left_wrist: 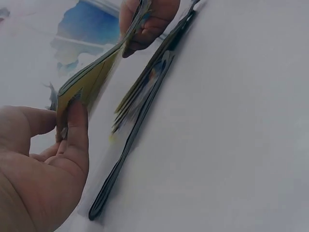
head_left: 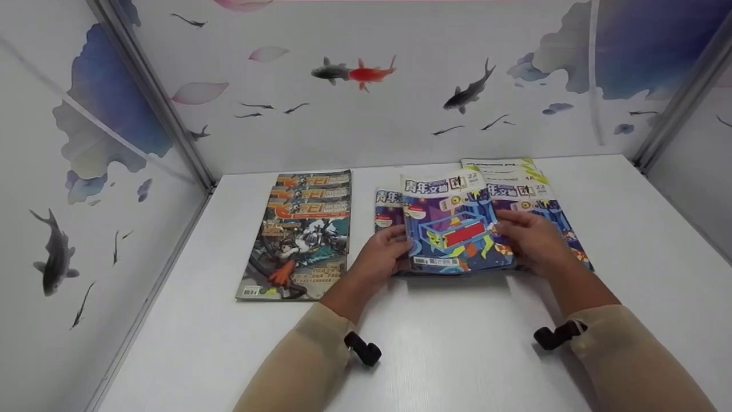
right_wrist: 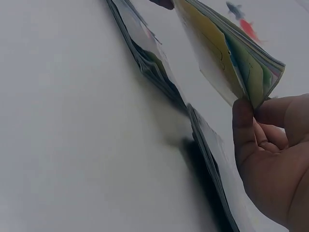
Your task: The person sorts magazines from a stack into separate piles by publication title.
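Observation:
My left hand (head_left: 380,252) and right hand (head_left: 534,243) grip opposite side edges of a purple-blue magazine (head_left: 454,229) with a white title band. In the left wrist view, the left thumb and fingers (left_wrist: 77,125) pinch the edge of the magazine (left_wrist: 99,72), which is raised above the table. From the right wrist, the right hand (right_wrist: 275,159) pinches the other edge, and the magazine's pages (right_wrist: 227,58) fan apart slightly. Behind and below it lie matching magazines, one partly showing at left (head_left: 388,212) and one at right (head_left: 537,212); the held one hides much of them.
Left of the hands, several overlapping comic-style magazines (head_left: 300,246) lie in a staggered row. More magazines with white and yellow-green tops (head_left: 497,169) show at the back right. White panels (head_left: 400,131) printed with fish enclose the white table (head_left: 457,355).

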A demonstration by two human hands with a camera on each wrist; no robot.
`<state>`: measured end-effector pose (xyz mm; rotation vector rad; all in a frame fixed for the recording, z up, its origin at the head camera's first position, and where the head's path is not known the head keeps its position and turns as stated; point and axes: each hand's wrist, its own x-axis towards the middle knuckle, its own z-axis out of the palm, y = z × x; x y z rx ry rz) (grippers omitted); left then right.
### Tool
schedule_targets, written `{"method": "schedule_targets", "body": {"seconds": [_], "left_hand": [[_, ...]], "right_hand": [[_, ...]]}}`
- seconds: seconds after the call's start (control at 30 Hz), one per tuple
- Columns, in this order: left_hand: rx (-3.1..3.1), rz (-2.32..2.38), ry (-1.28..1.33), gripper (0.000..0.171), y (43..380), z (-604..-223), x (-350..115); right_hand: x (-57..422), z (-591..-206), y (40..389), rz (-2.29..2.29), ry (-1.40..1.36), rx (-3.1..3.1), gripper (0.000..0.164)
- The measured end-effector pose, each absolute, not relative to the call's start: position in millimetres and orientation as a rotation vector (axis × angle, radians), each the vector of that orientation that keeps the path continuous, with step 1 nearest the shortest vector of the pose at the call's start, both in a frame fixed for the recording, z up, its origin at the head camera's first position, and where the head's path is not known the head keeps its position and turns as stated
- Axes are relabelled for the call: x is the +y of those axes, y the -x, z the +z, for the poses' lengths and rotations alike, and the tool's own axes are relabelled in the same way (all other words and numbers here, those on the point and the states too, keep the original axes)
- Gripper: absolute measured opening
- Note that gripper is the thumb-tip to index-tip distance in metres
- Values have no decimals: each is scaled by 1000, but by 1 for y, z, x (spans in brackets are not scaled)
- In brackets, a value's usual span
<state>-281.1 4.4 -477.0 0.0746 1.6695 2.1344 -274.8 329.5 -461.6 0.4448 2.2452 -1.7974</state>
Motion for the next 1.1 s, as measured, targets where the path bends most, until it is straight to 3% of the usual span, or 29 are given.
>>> {"method": "schedule_targets", "body": {"seconds": [0.23, 0.6, 1.1], "left_hand": [[1677, 2061, -163, 54, 264, -478, 49], [1676, 2072, -119, 53, 246, -477, 113], [1720, 1963, -283, 60, 243, -489, 115]], "right_hand": [[386, -458, 258, -1785, -508, 2215, 71], [456, -462, 240, -1918, -492, 2134, 85], [473, -478, 243, -1803, -592, 2192, 82]]}}
